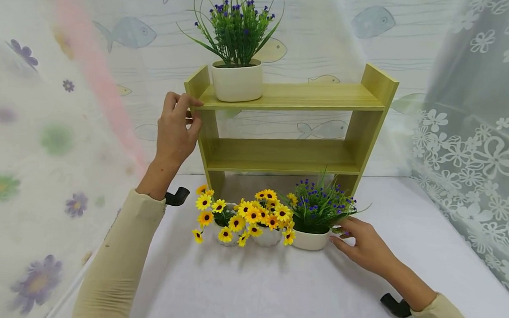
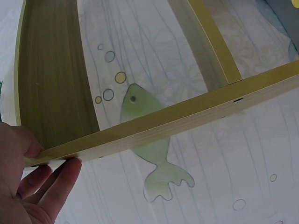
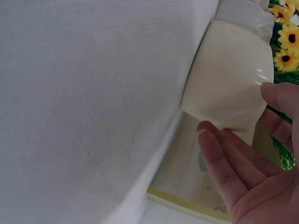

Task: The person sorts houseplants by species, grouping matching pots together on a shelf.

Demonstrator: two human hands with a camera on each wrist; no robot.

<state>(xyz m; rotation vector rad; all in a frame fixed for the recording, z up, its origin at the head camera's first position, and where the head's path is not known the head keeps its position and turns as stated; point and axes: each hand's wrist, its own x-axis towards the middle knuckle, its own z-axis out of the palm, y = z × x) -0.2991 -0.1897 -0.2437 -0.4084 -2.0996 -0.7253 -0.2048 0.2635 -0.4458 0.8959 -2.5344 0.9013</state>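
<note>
A light wood-look shelf stands at the back. My left hand holds its upper left edge, thumb on the inner side and fingers against the outer face of the side panel. At the shelf's front right foot sits a cream oval pot with a purple-flowered plant. My right hand holds this pot at its right end. In the right wrist view the thumb touches the pot near the rim, with the fingers curved at its end.
Another purple-flowered plant in a cream pot stands at the top shelf's left. Yellow artificial sunflowers in small white pots stand before the shelf, beside the cream pot. A white cloth covers the table; printed curtains hang behind.
</note>
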